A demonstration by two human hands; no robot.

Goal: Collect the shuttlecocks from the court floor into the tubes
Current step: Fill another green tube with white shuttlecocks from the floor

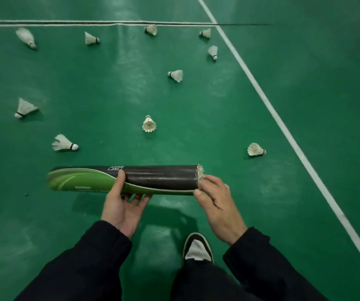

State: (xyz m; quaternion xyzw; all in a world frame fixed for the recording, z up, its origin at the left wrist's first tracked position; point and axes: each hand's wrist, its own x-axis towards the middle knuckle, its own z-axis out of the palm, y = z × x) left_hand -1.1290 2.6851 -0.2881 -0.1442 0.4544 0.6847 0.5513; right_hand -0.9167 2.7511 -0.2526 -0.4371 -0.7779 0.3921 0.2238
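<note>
Left hand (124, 210) gripping one tube (122, 180), right hand (215, 199) pinching its shuttlecock (200, 175), ten floor shuttlecocks (149, 124)

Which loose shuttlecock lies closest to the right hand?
The shuttlecock beside the white line, just above the right hand; all others lie farther up or left.

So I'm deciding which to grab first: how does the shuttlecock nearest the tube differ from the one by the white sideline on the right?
The shuttlecock nearest the tube lies with its cork pointing away and its open feather skirt toward the camera; the shuttlecock by the sideline lies sideways, cork to the right. The first sits ahead of the tube, mid-court; the second lies off to the right, closer to the white line. Both are white, feathered and loose on the floor.
</note>
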